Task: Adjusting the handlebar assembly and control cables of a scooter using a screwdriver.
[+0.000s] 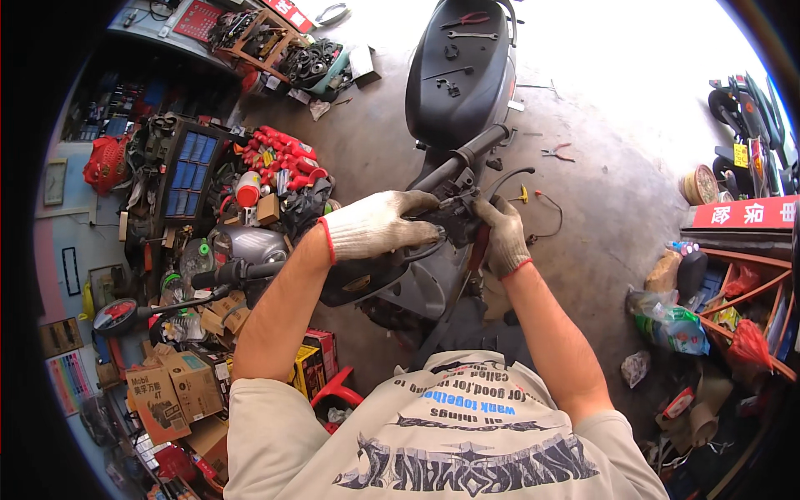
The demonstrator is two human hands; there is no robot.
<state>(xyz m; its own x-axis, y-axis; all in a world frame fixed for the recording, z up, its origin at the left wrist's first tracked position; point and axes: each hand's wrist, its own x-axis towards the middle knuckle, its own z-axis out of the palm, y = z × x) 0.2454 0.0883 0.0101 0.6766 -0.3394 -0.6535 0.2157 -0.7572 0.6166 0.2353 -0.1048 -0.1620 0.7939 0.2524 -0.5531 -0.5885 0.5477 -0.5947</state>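
A round mirror sits far left. My gloved left hand, half curled, and right hand, fingers bent inward, work at the scooter handlebar before me; I cannot tell what either grips. Red-handled pliers lie on the floor further right.

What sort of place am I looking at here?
Probably a scooter repair shop: a wrench and red-handled pliers lie on a black scooter seat, and another two-wheeler stands at the far right.
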